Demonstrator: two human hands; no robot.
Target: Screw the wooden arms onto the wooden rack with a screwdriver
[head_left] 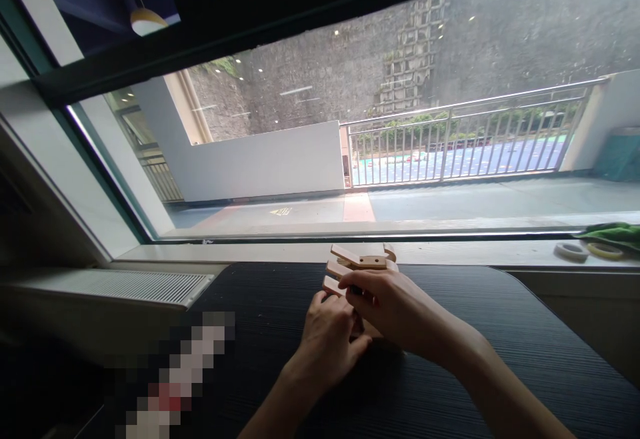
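A pale wooden jointed piece, with several finger-like slats and small dark holes, lies on the dark table in front of me. My left hand is closed around its near side, with the fingers curled against the lowest slat. My right hand reaches over from the right, its thumb and fingers pinched together beside the slats. Something small and dark shows between those fingers, but its kind is hidden. Both hands cover much of the wooden piece.
The black wood-grain table reaches up to a white window sill. On the sill at right lie two tape rolls and a green cloth. A vented white unit stands at left. A pixelated patch hides the table's left part.
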